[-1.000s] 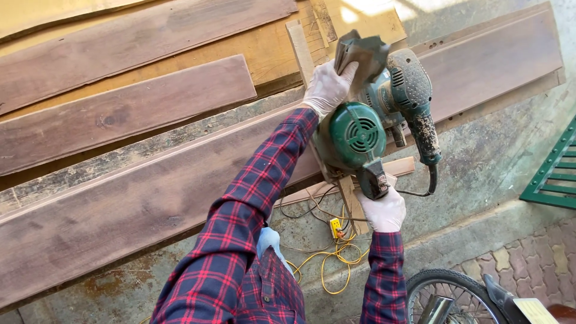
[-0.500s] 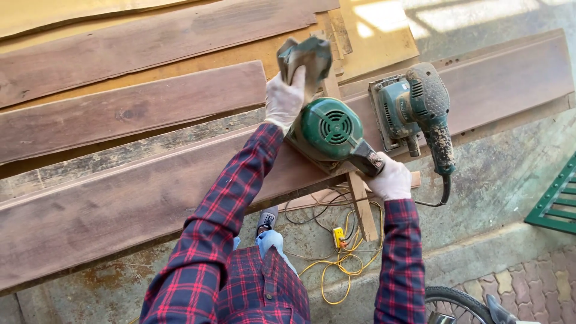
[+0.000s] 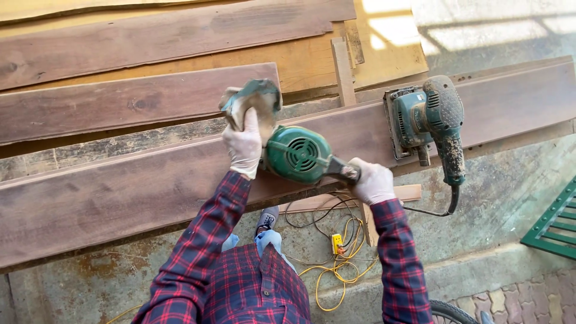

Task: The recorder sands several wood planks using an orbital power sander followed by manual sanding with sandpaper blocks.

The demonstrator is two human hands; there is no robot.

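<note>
Over the long plank, head view: two gloved hands grip one green power tool above a dark board lying across the workplace.
Left hand (image 3: 243,146): in a pale work glove, fingers wrapped tight around the front of the green power tool, just under its dusty grey-green guard (image 3: 251,103).
Right hand (image 3: 372,181): also gloved, closed around the tool's dark rear handle (image 3: 341,170), at the near edge of the plank.
Green power tool (image 3: 298,154): round vented motor housing facing the camera, held between both hands; it lies over the near half of the long dark plank, and whether its working face touches the wood cannot be told.
Long dark plank (image 3: 120,192): runs from lower left to upper right across the frame, sunlit at its right end.
Green sander (image 3: 427,123): a second machine, resting on the plank well to the right of the right hand, untouched; its black cord (image 3: 437,210) loops down off the near edge.
Sleeves (image 3: 207,240): red and dark blue plaid on both arms.
Other boards (image 3: 132,102): a shorter dark plank and paler sheets lie beyond the long one.
Below the plank: yellow cable (image 3: 336,276) coiled on the concrete ground beside a grey shoe (image 3: 266,219); green metal grille (image 3: 555,225) at the right edge.
</note>
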